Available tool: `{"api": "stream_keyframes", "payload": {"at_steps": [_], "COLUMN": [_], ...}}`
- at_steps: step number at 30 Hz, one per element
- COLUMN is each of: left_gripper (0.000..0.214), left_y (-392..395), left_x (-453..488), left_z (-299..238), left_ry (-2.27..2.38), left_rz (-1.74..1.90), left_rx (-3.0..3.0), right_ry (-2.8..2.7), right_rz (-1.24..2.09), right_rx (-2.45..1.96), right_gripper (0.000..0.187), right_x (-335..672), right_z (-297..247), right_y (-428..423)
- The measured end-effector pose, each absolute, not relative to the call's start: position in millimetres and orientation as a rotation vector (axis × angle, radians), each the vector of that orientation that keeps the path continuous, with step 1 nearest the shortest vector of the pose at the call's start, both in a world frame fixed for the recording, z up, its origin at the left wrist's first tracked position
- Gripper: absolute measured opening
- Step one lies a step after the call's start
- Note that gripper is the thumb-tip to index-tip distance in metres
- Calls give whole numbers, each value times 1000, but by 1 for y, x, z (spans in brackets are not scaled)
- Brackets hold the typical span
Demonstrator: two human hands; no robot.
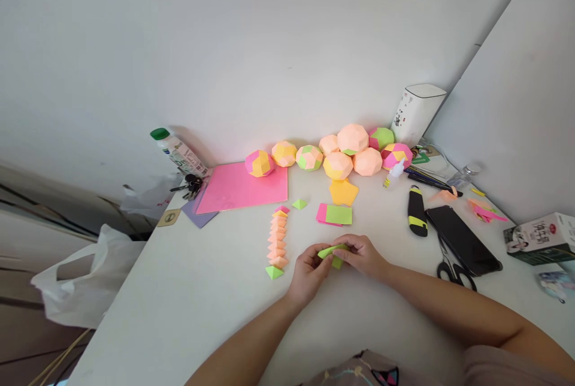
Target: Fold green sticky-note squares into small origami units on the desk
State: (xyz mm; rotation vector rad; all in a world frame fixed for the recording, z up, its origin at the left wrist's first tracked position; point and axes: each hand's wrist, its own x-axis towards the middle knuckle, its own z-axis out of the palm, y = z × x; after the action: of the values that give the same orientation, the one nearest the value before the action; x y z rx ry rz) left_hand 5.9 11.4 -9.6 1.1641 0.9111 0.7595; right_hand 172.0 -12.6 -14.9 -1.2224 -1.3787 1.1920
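Note:
My left hand [309, 271] and my right hand [365, 256] meet over the white table [188, 290], both pinched on a small green paper piece [335, 252] that is partly folded. Just left of my hands runs a row of several folded orange paper units [277, 237] with a green unit [274, 272] at its near end. Beyond my hands lie green and pink paper squares [335, 214] and an orange sheet [344, 192].
Several coloured paper balls [338, 155] line the wall. A pink sheet [242, 187], keys [191, 184] and a bottle [177, 149] lie at the left. A glue bottle [393, 174], cutter [416, 211], phone [462, 239], scissors [451, 266] and carton [539, 237] sit at the right.

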Motion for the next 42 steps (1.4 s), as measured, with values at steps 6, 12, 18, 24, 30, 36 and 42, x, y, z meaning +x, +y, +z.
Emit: {"api": "stream_keyframes", "payload": {"at_steps": [6,12,18,24,30,36,42], "left_gripper": [36,30,28,26,25,29,35], "left_y": [12,13,14,13,13,13,13], "left_x": [5,5,5,5,6,7,7], "left_z": [-14,-18,-19,-19,-16,-12,-13], "left_ry": [932,900,868,850,868,890,916], "left_rz": [812,820,821,828,836,846,873], "left_rx": [1142,1132,1129,1111,1106,1089,1050], "right_ry": [-1324,-1310,-1328,-1443,-1524,-1528,-1399], "right_rz": [1247,1318,1292,1147,980,982,1160], "right_rx": [-1224,-1205,-1178,-1187,-1138,-1161,-1209], "right_gripper": [23,24,23,23,22,24,26], "right_x": [173,173,171,171,171,170,170], "right_z": [-16,-13,-15,-16,-19,-21,-23], "right_y": [-13,-13,-14,-13,-12,-14,-16]}}
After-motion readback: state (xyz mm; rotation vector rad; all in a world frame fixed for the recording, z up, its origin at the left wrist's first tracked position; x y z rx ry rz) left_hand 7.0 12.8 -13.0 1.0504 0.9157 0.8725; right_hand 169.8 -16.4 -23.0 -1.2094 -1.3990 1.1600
